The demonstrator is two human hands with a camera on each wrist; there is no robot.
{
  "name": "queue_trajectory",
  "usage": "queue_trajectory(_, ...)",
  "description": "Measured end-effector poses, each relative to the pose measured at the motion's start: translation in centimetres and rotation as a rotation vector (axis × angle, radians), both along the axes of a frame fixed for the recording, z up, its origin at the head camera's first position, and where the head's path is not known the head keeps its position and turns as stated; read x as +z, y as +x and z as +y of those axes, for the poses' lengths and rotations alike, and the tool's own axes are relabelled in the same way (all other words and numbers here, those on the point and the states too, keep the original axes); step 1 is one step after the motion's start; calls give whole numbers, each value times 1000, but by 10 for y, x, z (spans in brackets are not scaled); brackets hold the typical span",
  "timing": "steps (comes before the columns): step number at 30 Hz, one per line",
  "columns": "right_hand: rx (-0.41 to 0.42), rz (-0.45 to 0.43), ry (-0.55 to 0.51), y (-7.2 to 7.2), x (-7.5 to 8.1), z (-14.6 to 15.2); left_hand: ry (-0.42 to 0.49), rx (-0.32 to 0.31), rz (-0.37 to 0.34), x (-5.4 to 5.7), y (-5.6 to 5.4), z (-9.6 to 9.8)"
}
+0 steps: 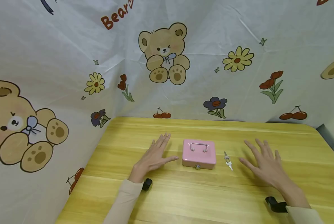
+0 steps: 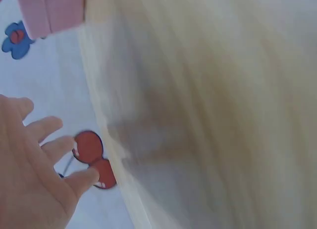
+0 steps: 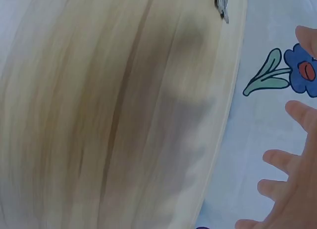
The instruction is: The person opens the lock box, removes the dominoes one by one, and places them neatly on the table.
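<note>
Beige sleeves [image 1: 121, 203] come up from the bottom of the head view, nearest of all, each with a black wrist mount [image 1: 147, 184] beside it. And look at these hands: left hand [image 1: 152, 157] out flat, fingers straight, thumb spread wide and aimed at the pink box [image 1: 199, 152], just beside it, gripping nothing! Right hand [image 1: 267, 166] is fanned even wider, every finger apart, holding nothing either. Between them sits the box, shut on the wooden table [image 1: 189, 193], metal handle [image 1: 199, 144] on its lid, small lock [image 1: 197, 166] on its near face. Just right of it lie two joined keys [image 1: 228, 161], near the right thumb. Bear-print cloth [image 1: 206, 28] rises behind.

Over to the left wrist view: fingers spread at the lower left, nothing in them, seen against printed cherries [image 2: 94, 160]. One end of the box pokes in at the top left.

Now the right wrist view: parted fingers along the right edge, again holding nothing, some cut off by the frame. Up top, the keys lie on the table, blurred, and a blue flower [image 3: 302, 70] shows on the cloth.
</note>
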State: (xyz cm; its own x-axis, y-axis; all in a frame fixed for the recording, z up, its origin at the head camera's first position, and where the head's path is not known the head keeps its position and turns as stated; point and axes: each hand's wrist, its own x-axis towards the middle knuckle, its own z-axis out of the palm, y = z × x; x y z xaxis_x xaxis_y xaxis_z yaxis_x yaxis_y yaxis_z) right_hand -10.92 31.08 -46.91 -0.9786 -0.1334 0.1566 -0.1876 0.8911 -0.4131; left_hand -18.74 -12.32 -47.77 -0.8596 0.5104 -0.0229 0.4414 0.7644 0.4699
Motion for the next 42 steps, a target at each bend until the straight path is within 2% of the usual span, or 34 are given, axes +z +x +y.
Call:
queue_trajectory(6,21,24,-27,-2,0,-11,105,-50,-80,4,3,22)
queue_trajectory(16,8,40,-14,-9,-3,-40,203,-53,-164,-4,5,41)
queue_trajectory(20,-29,14,-35,-12,-3,-51,235,-72,-162,-6,5,44)
queue_trajectory(26,-122,-88,-52,-16,-4,-59,243,-79,-157,-9,3,50)
queue_trajectory(30,-149,-131,-55,-17,-5,-61,251,-103,-161,-9,0,54)
queue_trajectory(36,-174,-152,-73,-18,-6,-64,304,-113,-180,-7,-3,58)
queue_trajectory(42,-173,-139,-106,-19,-8,-66,313,-123,-151,-4,-4,62)
